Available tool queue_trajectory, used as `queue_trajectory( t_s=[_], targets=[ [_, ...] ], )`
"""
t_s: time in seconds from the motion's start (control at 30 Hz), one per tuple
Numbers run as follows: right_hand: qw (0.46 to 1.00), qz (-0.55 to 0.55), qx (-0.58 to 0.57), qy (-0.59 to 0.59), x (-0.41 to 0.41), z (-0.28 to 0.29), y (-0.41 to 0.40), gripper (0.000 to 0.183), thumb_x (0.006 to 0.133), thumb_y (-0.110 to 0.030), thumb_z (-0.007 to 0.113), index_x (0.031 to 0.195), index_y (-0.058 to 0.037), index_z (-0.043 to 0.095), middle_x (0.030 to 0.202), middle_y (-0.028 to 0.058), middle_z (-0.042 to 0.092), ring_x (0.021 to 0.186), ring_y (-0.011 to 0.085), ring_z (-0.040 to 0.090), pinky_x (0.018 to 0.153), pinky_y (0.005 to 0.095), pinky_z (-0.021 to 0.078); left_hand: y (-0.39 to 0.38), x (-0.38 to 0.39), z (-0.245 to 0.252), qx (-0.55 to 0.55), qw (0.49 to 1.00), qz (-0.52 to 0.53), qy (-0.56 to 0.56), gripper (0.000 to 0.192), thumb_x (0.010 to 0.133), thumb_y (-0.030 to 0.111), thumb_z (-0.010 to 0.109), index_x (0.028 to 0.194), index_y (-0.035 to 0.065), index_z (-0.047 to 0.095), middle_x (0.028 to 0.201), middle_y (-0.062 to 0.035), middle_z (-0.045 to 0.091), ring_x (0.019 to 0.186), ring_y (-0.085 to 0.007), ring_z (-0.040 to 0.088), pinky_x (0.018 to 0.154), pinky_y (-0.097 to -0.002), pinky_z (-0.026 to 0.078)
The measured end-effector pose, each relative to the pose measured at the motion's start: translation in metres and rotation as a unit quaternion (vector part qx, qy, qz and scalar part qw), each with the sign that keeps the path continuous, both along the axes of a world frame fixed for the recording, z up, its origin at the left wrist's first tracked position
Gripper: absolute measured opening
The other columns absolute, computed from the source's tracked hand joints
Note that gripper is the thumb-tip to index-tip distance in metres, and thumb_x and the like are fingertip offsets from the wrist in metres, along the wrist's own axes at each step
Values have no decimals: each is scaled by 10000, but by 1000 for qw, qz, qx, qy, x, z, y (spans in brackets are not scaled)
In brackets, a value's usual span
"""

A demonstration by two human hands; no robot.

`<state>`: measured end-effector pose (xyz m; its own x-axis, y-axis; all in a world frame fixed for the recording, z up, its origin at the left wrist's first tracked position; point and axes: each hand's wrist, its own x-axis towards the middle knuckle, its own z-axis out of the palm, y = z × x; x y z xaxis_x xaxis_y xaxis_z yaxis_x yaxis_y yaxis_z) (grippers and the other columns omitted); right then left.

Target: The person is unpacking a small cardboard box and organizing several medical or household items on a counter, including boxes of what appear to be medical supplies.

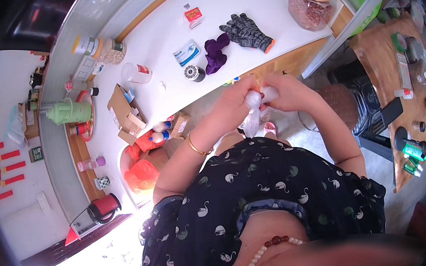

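Observation:
My left hand (240,93), with a gold bangle on its wrist, grips a bunched clear plastic bag (252,119) that hangs down in front of my dress. Close beside it, my right hand (288,91) pinches a whitish piece of thin plastic (269,94). I cannot tell whether that piece belongs to the same bag. The fingertips of both hands nearly meet, just off the front edge of the white counter (179,97). On the counter beyond them lie a dark purple cloth (216,54), a grey knitted glove (248,33) with an orange cuff, and a blue-and-white packet (187,52).
A black-and-white cylinder (194,73), a clear jar (136,73) and an opened cardboard box (124,114) stand on the counter. A large lidded jar (312,2) is at its right end. Right of me are a round brown stool (335,102) and a wooden table (374,52).

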<state>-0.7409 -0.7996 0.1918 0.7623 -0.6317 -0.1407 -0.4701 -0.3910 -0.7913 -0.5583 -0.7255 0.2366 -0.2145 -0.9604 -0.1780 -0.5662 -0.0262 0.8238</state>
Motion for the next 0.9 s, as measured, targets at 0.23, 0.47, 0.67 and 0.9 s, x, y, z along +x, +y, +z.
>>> queue_trajectory(
  t_s=[0.23, 0.47, 0.67, 0.9],
  targets=[
    [872, -77, 378, -301, 5, -47, 23, 350, 764, -90, 645, 1094, -24, 552, 979, 127, 618, 887, 219, 612, 733, 335, 493, 15, -8, -28, -191, 976, 35, -98, 269, 732, -20, 549, 992, 31, 500, 900, -176, 567, 877, -353, 549, 782, -406, 434],
    [719, -86, 530, -441, 19, -34, 55, 577, 826, -40, 595, 1342, -43, 336, 1181, 138, 506, 944, 201, 584, 773, 333, 514, 5, -1, -29, -150, 926, 98, -334, 334, 686, 14, 566, 1007, 47, 479, 895, -149, 591, 857, -329, 601, 704, -411, 515],
    [800, -122, 435, -395, 33, -28, 65, 566, 856, 4, 547, 1361, -35, 294, 1206, 130, 464, 1017, 190, 531, 753, 320, 509, -8, 20, -47, -137, 914, 155, -349, 294, 721, 17, 547, 1007, 63, 502, 844, -164, 617, 813, -329, 623, 689, -430, 509],
    [852, -86, 239, -458, 48, -35, 75, 511, 826, 70, 543, 1273, -21, 312, 1197, 130, 454, 1053, 152, 498, 885, 295, 433, -19, 35, -63, -192, 943, 258, -83, 180, 825, -10, 456, 971, 13, 558, 809, -140, 610, 736, -241, 604, 684, -314, 476]
  ],
)
